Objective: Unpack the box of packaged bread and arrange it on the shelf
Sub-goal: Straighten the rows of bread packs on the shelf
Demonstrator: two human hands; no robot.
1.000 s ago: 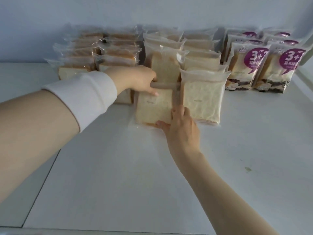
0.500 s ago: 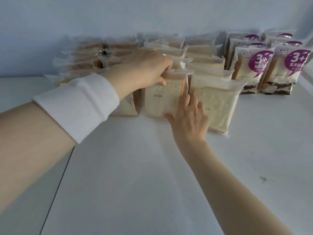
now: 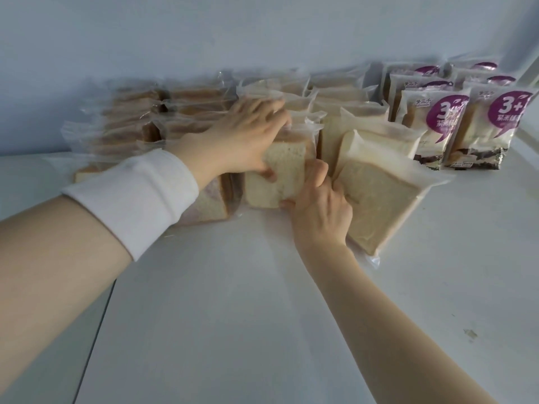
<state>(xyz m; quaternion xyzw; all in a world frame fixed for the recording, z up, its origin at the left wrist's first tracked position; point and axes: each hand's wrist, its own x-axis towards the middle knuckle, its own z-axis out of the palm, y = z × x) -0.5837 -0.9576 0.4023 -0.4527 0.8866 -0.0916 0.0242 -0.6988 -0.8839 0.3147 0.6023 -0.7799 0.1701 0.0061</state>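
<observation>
A clear-wrapped slice of white bread [image 3: 284, 173] stands almost upright on the white shelf [image 3: 233, 301], in front of a row of like packs. My left hand [image 3: 248, 138] grips its top, fingers over the upper edge and thumb on the front face. My right hand [image 3: 319, 208] holds its lower right edge, fingers curled behind it and thumb at the bottom corner. Just to the right another bread pack [image 3: 379, 196] leans back against its row. The box is not in view.
Rows of clear-wrapped bread [image 3: 151, 123] fill the back left against the pale wall. Purple-and-white printed bread packs [image 3: 434, 123] stand at the back right. A seam in the shelf [image 3: 96, 330] runs down the left. The shelf front is bare.
The bread pack has gone from lying flat to standing almost upright against its row. My left hand shifted from its top edge to over its top; my right hand moved to its right edge.
</observation>
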